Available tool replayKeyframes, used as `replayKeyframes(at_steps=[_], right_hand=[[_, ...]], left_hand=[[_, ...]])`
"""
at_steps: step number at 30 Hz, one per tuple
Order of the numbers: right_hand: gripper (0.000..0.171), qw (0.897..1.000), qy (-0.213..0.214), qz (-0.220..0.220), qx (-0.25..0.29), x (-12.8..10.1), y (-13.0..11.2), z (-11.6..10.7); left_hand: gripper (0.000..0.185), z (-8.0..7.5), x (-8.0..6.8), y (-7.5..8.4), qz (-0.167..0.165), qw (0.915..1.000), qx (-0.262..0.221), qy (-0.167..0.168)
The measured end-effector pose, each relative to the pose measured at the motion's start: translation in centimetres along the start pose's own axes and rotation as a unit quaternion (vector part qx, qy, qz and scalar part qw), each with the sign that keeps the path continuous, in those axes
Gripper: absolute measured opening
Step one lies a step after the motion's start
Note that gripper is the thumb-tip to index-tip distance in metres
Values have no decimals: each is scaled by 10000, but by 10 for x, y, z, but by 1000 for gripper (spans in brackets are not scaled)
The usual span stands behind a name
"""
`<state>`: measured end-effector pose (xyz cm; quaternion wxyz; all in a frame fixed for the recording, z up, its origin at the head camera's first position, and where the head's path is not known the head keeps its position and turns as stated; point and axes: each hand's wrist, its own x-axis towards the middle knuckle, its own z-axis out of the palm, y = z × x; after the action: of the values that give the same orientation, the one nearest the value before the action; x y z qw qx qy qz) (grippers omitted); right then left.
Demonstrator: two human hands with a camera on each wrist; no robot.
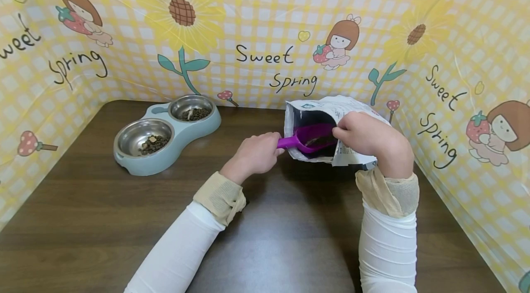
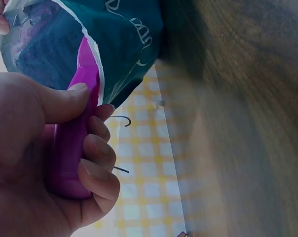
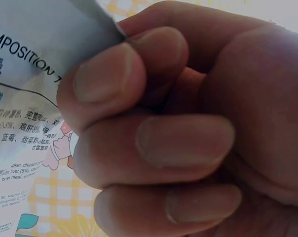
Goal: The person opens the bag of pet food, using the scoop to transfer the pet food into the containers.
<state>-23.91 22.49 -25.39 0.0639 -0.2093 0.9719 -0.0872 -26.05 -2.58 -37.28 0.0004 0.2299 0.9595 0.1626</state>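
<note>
In the head view my left hand grips the handle of a purple scoop; its fingers curl round that handle in the left wrist view. The scoop's bowl lies inside the mouth of a white pet food bag, with some dark kibble visible in it. My right hand pinches the edge of the bag's opening, thumb and fingers bent on it in the right wrist view. The bag lies on its side, its opening facing left. How much it holds is hidden.
At the left a light blue double feeder carries two steel bowls. Brown kibble lies in the front bowl and in the back bowl. The brown wooden table is bounded by a yellow checked cloth at the back and sides.
</note>
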Motion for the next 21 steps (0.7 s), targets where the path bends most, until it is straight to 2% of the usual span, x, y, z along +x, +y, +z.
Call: replayKeyframes(at_steps=[14,21], right_hand=[[51,10000,-8,2,-19,1,1,1],[51,10000,-8,-23,11,1,3,1]], left_hand=[[22,-1,-1,-7,153,9998,-40,-156],[23,-6,-1,-12,178,9991,-165,-352]])
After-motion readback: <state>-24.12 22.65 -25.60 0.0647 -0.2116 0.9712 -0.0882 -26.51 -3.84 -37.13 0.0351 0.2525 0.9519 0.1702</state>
